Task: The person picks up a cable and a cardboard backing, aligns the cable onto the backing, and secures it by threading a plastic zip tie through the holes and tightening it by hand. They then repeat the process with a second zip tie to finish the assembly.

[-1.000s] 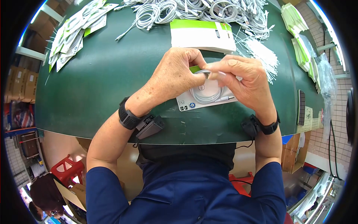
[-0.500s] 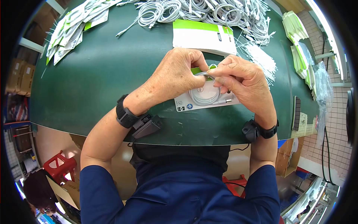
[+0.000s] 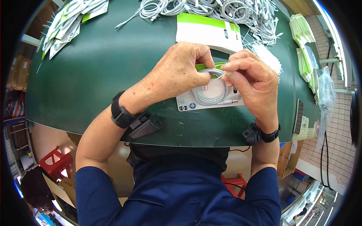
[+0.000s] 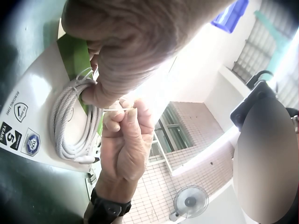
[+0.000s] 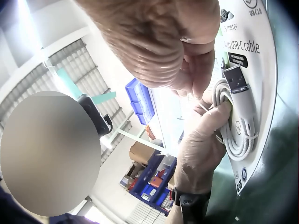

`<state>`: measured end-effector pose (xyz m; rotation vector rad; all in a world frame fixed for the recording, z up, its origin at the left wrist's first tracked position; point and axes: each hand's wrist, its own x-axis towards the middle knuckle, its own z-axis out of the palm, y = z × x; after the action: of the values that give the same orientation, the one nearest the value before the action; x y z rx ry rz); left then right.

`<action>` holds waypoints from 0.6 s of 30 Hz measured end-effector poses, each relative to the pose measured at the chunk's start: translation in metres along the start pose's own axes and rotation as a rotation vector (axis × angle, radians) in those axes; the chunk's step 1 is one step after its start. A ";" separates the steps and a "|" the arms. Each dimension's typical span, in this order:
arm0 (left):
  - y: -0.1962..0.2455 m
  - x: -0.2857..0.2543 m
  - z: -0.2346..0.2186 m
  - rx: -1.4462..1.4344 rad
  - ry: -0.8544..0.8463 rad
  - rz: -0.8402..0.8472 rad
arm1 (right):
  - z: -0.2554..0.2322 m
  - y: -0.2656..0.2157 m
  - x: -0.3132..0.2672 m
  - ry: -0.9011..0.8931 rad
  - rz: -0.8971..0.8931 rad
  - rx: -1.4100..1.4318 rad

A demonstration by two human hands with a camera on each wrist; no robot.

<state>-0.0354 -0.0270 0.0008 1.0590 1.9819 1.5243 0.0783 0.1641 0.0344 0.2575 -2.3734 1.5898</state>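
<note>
A coiled white USB cable (image 3: 210, 101) lies on a white and green printed card (image 3: 181, 100). My left hand (image 3: 177, 69) pinches the coil and card at the upper edge, thumb over the cable. Between the thumb and fingertips of my right hand (image 3: 258, 81) is the end of a thin white tie (image 4: 112, 109), which runs to the coil beside the left thumb. In the right wrist view the cable's metal USB plug (image 5: 236, 78) lies over the card's printed face. A second tie loops round the lower part of the coil.
Behind the hands lies a stack of green and white cards (image 3: 207, 34). Beyond it is a heap of coiled cables (image 3: 233, 13), with loose white ties (image 3: 267, 56) at its right. Carded cables (image 3: 66, 28) pile up at the far left; more cards (image 3: 301, 30) line the right edge.
The right hand has shifted slightly right and its fingers have changed position on the tie, which now shows stretched between the hands. The left hand keeps its hold on cable and card.
</note>
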 end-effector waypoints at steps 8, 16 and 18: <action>0.001 0.000 -0.001 0.014 -0.011 0.005 | 0.004 0.002 0.001 0.058 -0.010 0.053; -0.003 0.001 0.000 -0.029 -0.012 0.000 | 0.001 0.010 0.006 0.027 -0.265 -0.274; -0.004 0.001 0.000 -0.025 -0.002 0.010 | 0.003 0.005 0.006 0.028 -0.344 -0.335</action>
<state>-0.0372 -0.0270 -0.0026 1.0617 1.9533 1.5489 0.0703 0.1636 0.0309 0.5322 -2.3667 1.0212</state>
